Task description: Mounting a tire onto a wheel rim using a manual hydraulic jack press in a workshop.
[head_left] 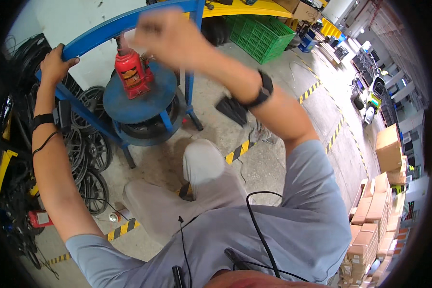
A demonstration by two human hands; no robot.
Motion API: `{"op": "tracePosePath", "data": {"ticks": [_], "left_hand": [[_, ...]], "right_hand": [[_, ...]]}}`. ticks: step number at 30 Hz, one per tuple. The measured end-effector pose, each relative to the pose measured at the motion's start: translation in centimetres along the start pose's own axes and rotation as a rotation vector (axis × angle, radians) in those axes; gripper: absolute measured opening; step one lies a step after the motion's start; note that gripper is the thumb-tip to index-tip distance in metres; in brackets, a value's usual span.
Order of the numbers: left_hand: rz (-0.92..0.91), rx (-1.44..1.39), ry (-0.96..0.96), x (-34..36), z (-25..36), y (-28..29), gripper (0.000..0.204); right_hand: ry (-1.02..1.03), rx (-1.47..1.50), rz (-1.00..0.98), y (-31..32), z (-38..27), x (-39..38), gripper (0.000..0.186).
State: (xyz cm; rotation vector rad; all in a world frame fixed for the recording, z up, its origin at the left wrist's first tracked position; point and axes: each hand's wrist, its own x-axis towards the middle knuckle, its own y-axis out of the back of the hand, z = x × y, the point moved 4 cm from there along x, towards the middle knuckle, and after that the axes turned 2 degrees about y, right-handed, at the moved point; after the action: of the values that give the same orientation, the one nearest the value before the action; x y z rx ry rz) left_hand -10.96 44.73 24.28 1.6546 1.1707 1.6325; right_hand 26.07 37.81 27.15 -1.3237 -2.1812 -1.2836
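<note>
A red bottle jack (131, 74) stands upright on a round blue metal plate (153, 108), inside a blue metal frame (93, 41). My left hand (56, 67) grips the frame at its left corner, the thumb over the top bar. Above and to the right of the jack is my right hand (170, 38), its fingers curled and smeared by motion. A pale blurred patch shows beside those fingers, over the jack's top, and I cannot make out what it is. Beneath the plate sits a dark round part (151, 130), partly hidden.
Wheel rims (95, 149) are piled on the left, near a spray can (117, 216). A green crate (261, 38) stands under a yellow bench (247, 8). Cardboard boxes (365, 242) are stacked at the right. Yellow-black tape (240, 152) crosses the floor.
</note>
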Motion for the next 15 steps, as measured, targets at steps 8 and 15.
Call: {"op": "tracePosePath", "data": {"ticks": [8, 15], "left_hand": [[0.084, -0.006, -0.036, 0.0, 1.4, 0.0, 0.071], [-0.021, 0.016, -0.002, 0.7, -0.4, -0.4, 0.070]], "right_hand": [[0.528, -0.277, -0.313, -14.4, 5.9, -21.5, 0.025], [0.220, -0.186, -0.023, -2.1, 0.3, -2.8, 0.030]]}}
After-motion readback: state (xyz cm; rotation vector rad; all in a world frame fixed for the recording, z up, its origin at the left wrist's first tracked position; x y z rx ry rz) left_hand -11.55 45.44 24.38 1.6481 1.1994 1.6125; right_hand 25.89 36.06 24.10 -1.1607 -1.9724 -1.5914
